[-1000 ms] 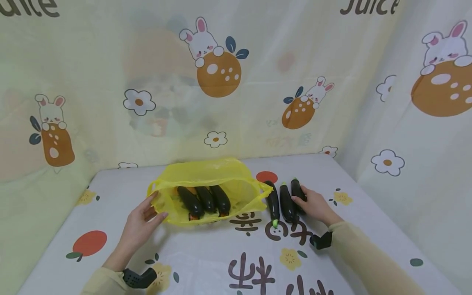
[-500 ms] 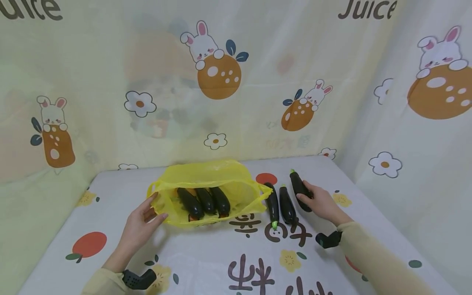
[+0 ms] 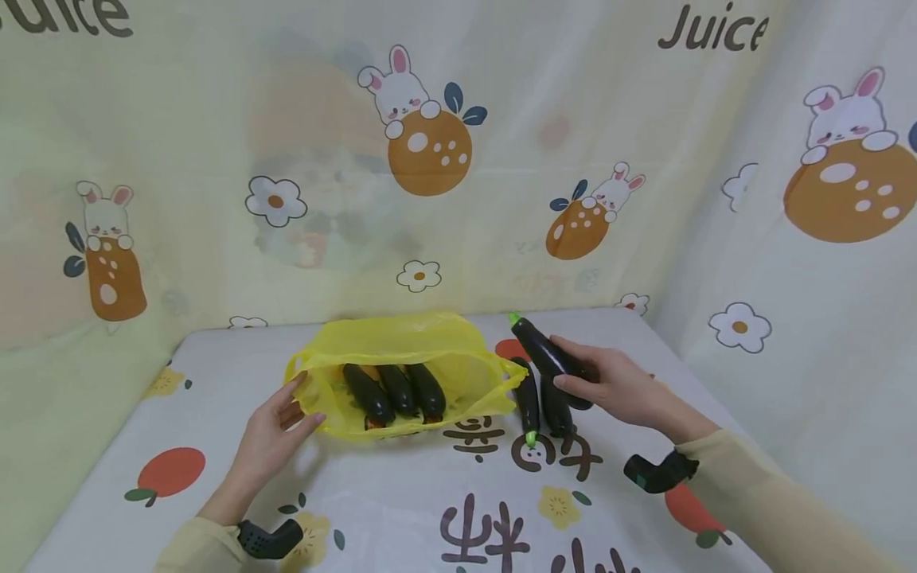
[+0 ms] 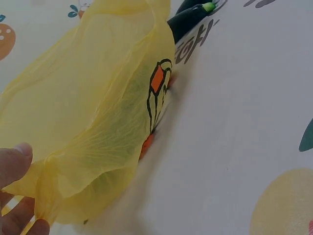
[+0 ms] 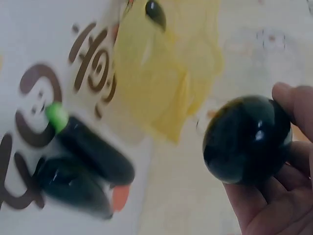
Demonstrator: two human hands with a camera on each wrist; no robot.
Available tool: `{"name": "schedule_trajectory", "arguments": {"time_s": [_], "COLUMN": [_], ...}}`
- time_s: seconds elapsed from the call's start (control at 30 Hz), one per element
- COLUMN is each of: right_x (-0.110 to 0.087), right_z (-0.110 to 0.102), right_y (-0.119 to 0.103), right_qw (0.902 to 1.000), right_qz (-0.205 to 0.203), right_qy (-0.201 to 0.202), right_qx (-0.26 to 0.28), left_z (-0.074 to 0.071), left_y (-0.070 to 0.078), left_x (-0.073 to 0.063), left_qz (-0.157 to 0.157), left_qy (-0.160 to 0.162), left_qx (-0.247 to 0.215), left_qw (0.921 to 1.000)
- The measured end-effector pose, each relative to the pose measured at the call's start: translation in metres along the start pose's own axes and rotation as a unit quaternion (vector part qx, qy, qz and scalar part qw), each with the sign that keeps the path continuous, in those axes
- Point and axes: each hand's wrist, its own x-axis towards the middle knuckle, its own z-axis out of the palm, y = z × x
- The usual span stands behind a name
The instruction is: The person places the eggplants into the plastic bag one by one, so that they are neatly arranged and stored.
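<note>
A yellow plastic bag [image 3: 401,330] lies on its side with its mouth facing me, and three dark eggplants [image 3: 367,394] rest inside. My left hand [image 3: 261,446] grips the bag's left edge by the handle; in the left wrist view the thumb and fingers [image 4: 14,164] stand on either side of the yellow film. My right hand [image 3: 619,386] holds another dark eggplant [image 3: 544,350], its green stem end pointing up and left toward the bag. Below it, two more eggplants [image 3: 528,402] lie side by side on the table, partly overlapped by the held one in the head view.
The table [image 3: 387,501] wears a white printed cloth with fruit, flowers and lettering. Behind it hangs a cream curtain [image 3: 329,278] with rabbit prints, and another curtain [image 3: 809,334] closes the right side. The bag's right handle [image 3: 516,374] reaches close to the loose eggplants.
My right hand has lifted the rightmost eggplant off the table, first rightward, then up and left above the other two, tilting it. My left hand stays at the bag.
</note>
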Motion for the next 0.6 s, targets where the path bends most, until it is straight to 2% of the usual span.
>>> {"name": "schedule_trajectory", "arguments": {"time_s": [0.23, 0.37, 0.47, 0.6], "right_x": [0.015, 0.030, 0.045, 0.069], "right_z": [0.021, 0.038, 0.055, 0.079], "right_y": [-0.033, -0.046, -0.053, -0.055], "right_qw": [0.9950, 0.9881, 0.9840, 0.9823], "right_qz": [-0.048, -0.048, -0.047, -0.056], "right_qy": [-0.083, -0.136, -0.152, -0.146], "right_qx": [-0.028, -0.053, -0.080, -0.103], "left_z": [0.001, 0.001, 0.000, 0.002], "left_y": [0.002, 0.002, 0.002, 0.002], "left_x": [0.001, 0.002, 0.002, 0.002], "left_qz": [-0.003, 0.003, 0.007, 0.011], "left_qy": [0.005, 0.006, 0.007, 0.008], "left_qx": [-0.004, -0.006, -0.012, -0.022], "left_qw": [1.0000, 1.0000, 0.9999, 0.9997]}}
